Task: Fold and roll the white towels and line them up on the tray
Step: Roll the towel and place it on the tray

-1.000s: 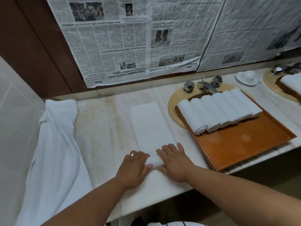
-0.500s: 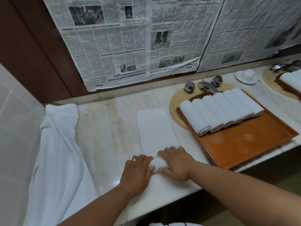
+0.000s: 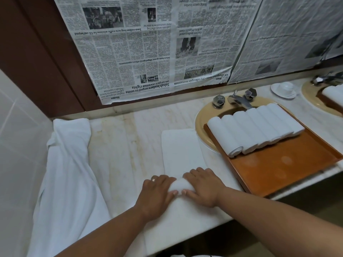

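Near edge of counter: left hand and right hand sat side by side. Fingers were curled over the roll forming at the near end of the towel. Thumbs were tucked behind it, tips almost meeting. Both hands gripped the roll and held nothing else.

Change over the last second was small. The roll looked a shade fatter and the hands had crept a little way up the strip. The head camera had also shifted, so the gain was hard to gauge.

Beyond the fingers most of the towel lay flat and unrolled on the counter, running toward the wall. Its far right corner sat just beside the basin.

Judged: rolling was under way but early, with most of the strip left to take up. Even pressure from both hands looked necessary to keep the roll tight and square.

Left: a pile of loose white towels was draped along the counter by the tiled wall, so more work waited.

Right, farther: the tray sat across the basin. Six finished rolls lay touching in a row on its far half, same as a second before. The near half was bare, likely the place for the next row.

Farthest: tap, then newspaper on the wall.
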